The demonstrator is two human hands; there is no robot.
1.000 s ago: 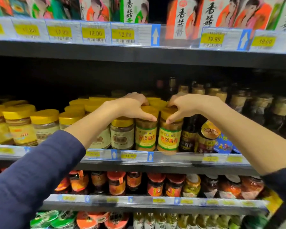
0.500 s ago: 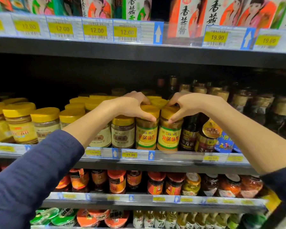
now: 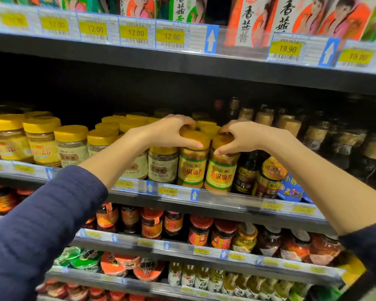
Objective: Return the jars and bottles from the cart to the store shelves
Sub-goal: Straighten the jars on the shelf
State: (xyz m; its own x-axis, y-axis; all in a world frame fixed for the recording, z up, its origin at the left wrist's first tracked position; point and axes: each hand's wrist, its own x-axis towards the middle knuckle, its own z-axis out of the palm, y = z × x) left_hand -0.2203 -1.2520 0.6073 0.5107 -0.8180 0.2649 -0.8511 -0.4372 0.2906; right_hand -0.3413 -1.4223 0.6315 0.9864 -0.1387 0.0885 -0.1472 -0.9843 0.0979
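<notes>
Two yellow-lidded sesame paste jars stand side by side at the front of the middle shelf (image 3: pixel 226 197). My left hand (image 3: pixel 169 132) is closed over the lid of the left jar (image 3: pixel 191 170). My right hand (image 3: pixel 245 135) is closed over the lid of the right jar (image 3: pixel 220 175). Both jars are upright, with their bases on the shelf and their yellow and green labels facing me. The cart is out of view.
More yellow-lidded jars (image 3: pixel 71 144) fill the shelf to the left and behind. Dark sauce bottles (image 3: pixel 248 170) stand close to the right of the right jar. Boxes sit on the top shelf (image 3: pixel 182 61); red-lidded jars (image 3: pixel 200 233) line the shelf below.
Both hands stay on the same two jar lids. The view has shifted slightly, and the jars seem to have barely moved.
</notes>
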